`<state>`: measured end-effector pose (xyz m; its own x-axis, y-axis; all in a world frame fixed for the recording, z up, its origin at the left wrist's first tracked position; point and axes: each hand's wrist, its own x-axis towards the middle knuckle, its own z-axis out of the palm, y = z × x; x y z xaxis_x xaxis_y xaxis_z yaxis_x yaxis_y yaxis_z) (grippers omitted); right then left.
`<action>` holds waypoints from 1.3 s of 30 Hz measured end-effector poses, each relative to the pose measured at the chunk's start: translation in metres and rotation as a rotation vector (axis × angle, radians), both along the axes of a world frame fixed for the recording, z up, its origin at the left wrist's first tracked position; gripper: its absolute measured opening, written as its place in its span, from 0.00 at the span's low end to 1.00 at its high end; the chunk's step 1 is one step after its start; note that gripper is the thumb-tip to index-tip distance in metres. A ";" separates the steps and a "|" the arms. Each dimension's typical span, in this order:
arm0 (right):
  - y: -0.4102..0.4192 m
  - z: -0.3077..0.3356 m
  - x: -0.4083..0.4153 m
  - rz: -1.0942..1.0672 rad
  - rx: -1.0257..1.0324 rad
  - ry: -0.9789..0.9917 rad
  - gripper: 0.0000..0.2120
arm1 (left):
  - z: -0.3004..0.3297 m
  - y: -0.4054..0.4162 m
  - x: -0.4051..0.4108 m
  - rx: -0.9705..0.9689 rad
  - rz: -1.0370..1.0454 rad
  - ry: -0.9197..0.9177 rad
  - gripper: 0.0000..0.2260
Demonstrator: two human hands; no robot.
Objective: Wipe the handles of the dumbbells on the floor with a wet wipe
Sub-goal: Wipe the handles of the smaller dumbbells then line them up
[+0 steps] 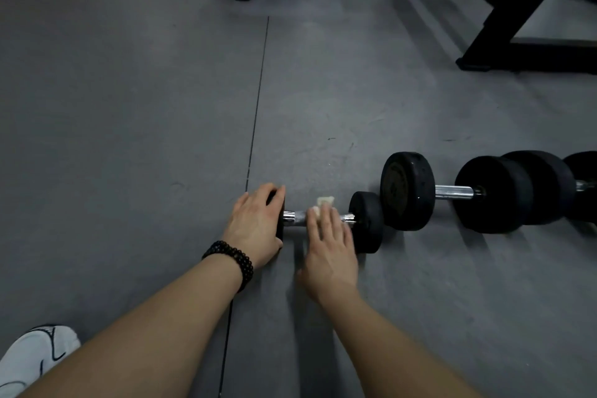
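Wipe (pixel 324 202) pressed on small dumbbell (pixel 366 223) handle (pixel 298 218) under right hand (pixel 331 249), fingers flat; left hand (pixel 255 224) cups dumbbell's left plate.

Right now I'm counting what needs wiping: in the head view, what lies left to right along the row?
Left hand → white wet wipe → small black dumbbell's right plate → larger black dumbbell's chrome handle

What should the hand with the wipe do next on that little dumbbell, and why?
Probably slide the right hand left along the small black dumbbell's chrome handle. The pale wet wipe sits near the handle's right part, bare metal shows beside the left hand, which grips the left weight.
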<state>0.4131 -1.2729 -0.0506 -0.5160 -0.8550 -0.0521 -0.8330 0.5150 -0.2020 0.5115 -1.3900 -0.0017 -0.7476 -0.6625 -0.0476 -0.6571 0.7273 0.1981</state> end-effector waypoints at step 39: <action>-0.014 0.000 -0.032 0.074 0.056 0.075 0.40 | -0.001 -0.023 -0.021 0.106 0.043 0.070 0.39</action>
<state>0.3812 -1.2870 -0.0502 -0.4558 -0.8878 -0.0641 -0.8809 0.4602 -0.1105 0.4908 -1.4131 -0.0026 -0.7227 -0.6878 -0.0676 -0.6689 0.6716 0.3186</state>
